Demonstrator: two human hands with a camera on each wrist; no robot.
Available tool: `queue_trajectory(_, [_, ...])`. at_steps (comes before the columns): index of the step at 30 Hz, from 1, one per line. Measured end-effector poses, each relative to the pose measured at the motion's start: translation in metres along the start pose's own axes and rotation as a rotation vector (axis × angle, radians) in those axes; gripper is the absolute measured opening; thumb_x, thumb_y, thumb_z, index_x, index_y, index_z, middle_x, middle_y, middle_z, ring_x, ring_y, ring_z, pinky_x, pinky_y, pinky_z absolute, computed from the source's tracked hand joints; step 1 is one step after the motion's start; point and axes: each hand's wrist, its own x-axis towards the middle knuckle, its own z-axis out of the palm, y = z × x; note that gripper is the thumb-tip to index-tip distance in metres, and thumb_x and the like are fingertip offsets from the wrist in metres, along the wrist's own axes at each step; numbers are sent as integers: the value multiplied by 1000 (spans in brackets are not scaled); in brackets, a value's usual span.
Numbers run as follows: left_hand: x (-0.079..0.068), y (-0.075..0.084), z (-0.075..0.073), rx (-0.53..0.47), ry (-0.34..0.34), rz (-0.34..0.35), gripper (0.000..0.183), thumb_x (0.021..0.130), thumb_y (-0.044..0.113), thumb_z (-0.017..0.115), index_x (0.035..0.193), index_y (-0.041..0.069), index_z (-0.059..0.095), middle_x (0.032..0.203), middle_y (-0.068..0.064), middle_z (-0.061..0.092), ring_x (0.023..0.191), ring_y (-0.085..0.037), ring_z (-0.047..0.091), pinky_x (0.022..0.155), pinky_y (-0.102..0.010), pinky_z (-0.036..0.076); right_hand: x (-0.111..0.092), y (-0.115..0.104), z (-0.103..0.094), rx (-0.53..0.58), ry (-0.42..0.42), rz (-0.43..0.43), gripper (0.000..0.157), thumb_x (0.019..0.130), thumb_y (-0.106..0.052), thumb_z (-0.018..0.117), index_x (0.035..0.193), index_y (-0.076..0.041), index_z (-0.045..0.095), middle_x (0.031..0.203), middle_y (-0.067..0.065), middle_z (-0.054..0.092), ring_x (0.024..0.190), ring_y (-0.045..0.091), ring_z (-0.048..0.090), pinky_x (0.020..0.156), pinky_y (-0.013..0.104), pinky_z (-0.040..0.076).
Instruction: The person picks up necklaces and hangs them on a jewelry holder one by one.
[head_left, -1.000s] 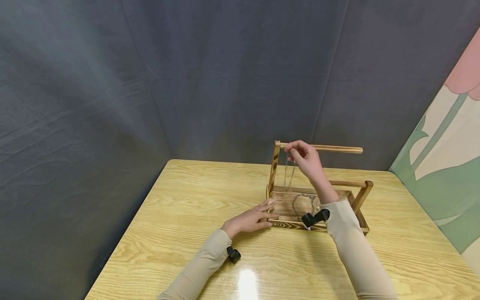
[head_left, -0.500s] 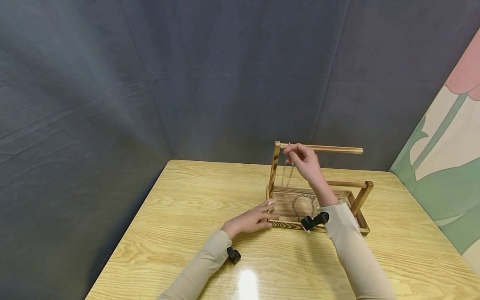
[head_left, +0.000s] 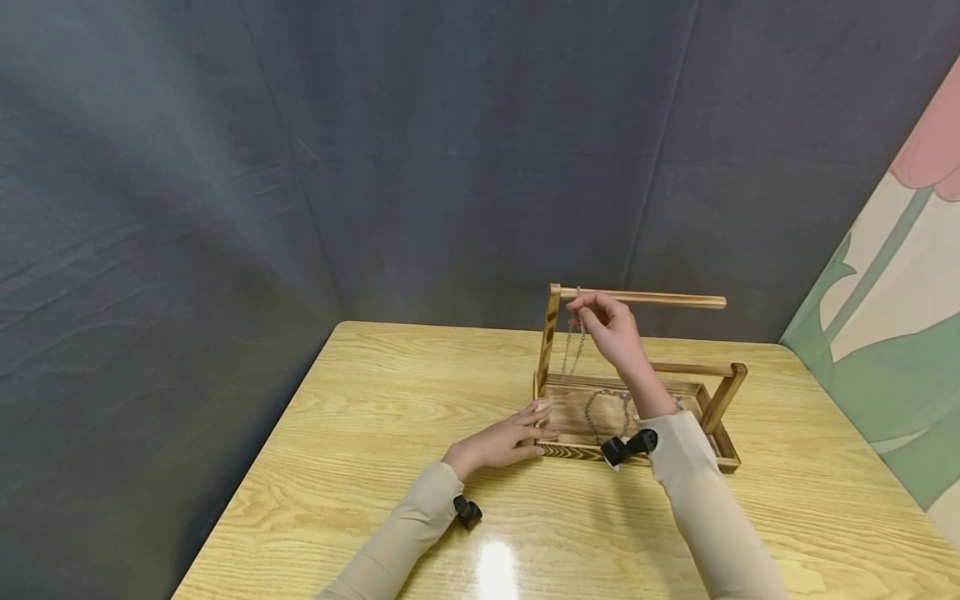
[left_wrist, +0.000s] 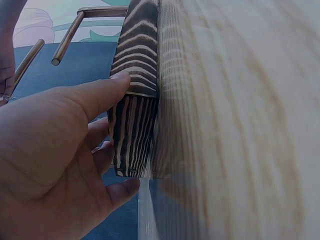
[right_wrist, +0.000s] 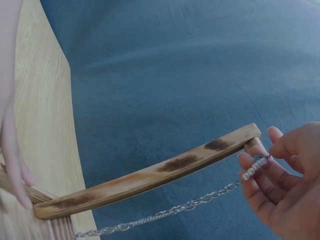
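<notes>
In the head view my right hand [head_left: 617, 333] pinches a silver chain necklace [head_left: 581, 348] at the left part of the upper bar [head_left: 675, 299] of a wooden jewelry stand [head_left: 570, 452]. A bit of chain shows over the bar, and two strands dangle toward the tray. The right wrist view shows white pearl beads [right_wrist: 254, 169] by the fingertips, beside the bar's end. My left hand [head_left: 498, 440] holds the stand's left front corner, thumb on the front wall and fingers over the end. Another chain [head_left: 589, 408] lies in the tray, partly behind the right forearm.
A lower bar [head_left: 693, 367] on a slanted post [head_left: 724, 397] rises at the stand's right end. The stand rests on a light wooden table [head_left: 360, 417]. A dark curtain [head_left: 450, 167] hangs behind, and a floral panel [head_left: 892, 333] stands at the right.
My right hand has lowered slightly from the upper bar, and the dangling necklace has shifted a little left. Chain now shows over the bar. The left hand stays at the corner.
</notes>
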Motion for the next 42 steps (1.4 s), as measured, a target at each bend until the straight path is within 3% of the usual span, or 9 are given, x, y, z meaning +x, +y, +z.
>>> queue_trajectory(6, [0,0,0,10,-2,-2,44,98,35,44,141,27,42,156,-1,12,144,-19,0,114,-44,21,-3,-1,3,-6,27,6,22,97,-5,47,106,10,60,96,30,59,72,-4,55,52,20,39])
queue_trajectory(13, [0,0,0,22,7,10,44,97,35,45,140,26,43,156,-2,13,144,-21,1,114,-43,21,-7,-1,6,-9,48,-21,21,96,-4,47,107,9,60,98,28,60,76,-5,54,62,20,45])
queue_trajectory(20, [1,-1,1,21,10,26,45,97,36,44,141,24,42,156,-3,13,144,-23,1,114,-43,20,-9,1,9,-18,51,-34,21,95,-2,48,107,11,59,101,25,61,80,-6,54,70,11,45])
queue_trajectory(28, [1,0,0,13,7,15,44,97,36,45,140,24,44,156,-2,14,144,-22,1,114,-43,21,-1,38,11,-23,66,-23,24,97,-15,50,111,3,58,106,13,61,96,30,58,76,15,46])
queue_trajectory(42, [1,0,-1,18,0,-3,44,98,36,44,141,26,42,157,-1,11,144,-21,0,113,-44,21,-3,42,13,-1,92,-24,20,95,-12,52,111,-2,59,117,11,59,101,4,54,86,35,48])
